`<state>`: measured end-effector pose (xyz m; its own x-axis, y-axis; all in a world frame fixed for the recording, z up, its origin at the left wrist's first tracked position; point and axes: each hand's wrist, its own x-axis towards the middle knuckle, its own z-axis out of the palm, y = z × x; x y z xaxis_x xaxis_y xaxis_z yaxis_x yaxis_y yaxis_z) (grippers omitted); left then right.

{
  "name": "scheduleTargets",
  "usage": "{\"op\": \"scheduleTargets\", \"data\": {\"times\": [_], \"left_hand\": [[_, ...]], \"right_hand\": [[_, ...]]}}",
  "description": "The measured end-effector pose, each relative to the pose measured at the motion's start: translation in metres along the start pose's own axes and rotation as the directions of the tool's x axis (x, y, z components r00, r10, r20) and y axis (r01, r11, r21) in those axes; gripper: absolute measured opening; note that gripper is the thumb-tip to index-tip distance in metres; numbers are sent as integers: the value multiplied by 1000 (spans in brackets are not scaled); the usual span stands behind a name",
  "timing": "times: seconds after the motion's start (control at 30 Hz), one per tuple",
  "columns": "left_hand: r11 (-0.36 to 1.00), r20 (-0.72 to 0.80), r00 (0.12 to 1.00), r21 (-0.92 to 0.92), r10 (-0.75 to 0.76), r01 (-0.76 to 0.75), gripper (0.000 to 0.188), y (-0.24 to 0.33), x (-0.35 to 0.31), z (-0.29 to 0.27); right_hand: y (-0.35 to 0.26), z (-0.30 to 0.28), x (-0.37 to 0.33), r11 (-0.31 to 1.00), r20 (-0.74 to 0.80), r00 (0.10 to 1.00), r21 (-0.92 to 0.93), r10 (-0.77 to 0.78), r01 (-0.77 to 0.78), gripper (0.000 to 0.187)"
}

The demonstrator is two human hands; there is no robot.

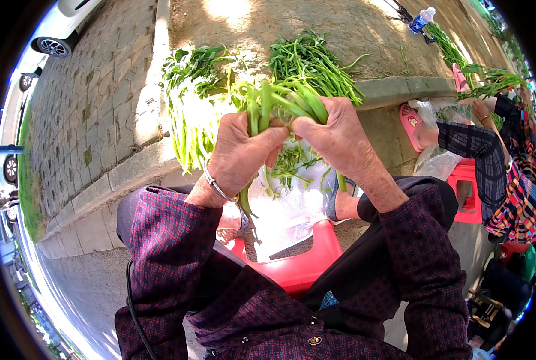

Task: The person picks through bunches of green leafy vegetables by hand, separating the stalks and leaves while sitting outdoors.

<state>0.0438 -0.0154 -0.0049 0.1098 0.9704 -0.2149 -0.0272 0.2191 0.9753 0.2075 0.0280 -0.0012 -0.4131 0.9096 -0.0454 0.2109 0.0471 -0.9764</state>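
Observation:
My left hand (242, 154) and my right hand (335, 139) are both closed around a bunch of green vegetable stems (286, 99), held up in front of me. The stems fan out above my fingers and a few trail down below them. A silver bangle (217, 187) circles my left wrist. Under my hands a white plastic sheet (289, 213) holds loose green trimmings. I sit on a red plastic stool (301, 264), in dark plaid sleeves.
Piles of leafy greens (190, 102) and thin stems (313, 60) lie on the pavement beyond a concrete kerb (130, 168). Another person in a plaid sleeve (484, 156) sits at the right on a red stool (469, 192), handling greens. Parked cars (61, 27) stand far left.

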Motion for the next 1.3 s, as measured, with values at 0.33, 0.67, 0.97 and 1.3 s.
{"op": "scheduleTargets", "data": {"times": [0.33, 0.67, 0.97, 1.3], "left_hand": [[981, -105, 991, -184, -78, 58, 13, -6, 6, -10], [991, 33, 999, -136, -13, 18, 22, -3, 3, -5], [974, 102, 980, -137, -170, 183, 18, 4, 1, -10], [991, 101, 988, -46, -117, 123, 13, 2, 0, -9]], "right_hand": [[-6, -20, 1, 991, 77, 997, -136, 24, -13, 16], [3, -7, 0, 1000, 63, 998, -14, -18, 18, 18], [6, -16, 1, 994, 34, 999, -103, -26, 29, 19], [-2, -13, 0, 972, 30, 996, -216, -83, 88, 20]]}}
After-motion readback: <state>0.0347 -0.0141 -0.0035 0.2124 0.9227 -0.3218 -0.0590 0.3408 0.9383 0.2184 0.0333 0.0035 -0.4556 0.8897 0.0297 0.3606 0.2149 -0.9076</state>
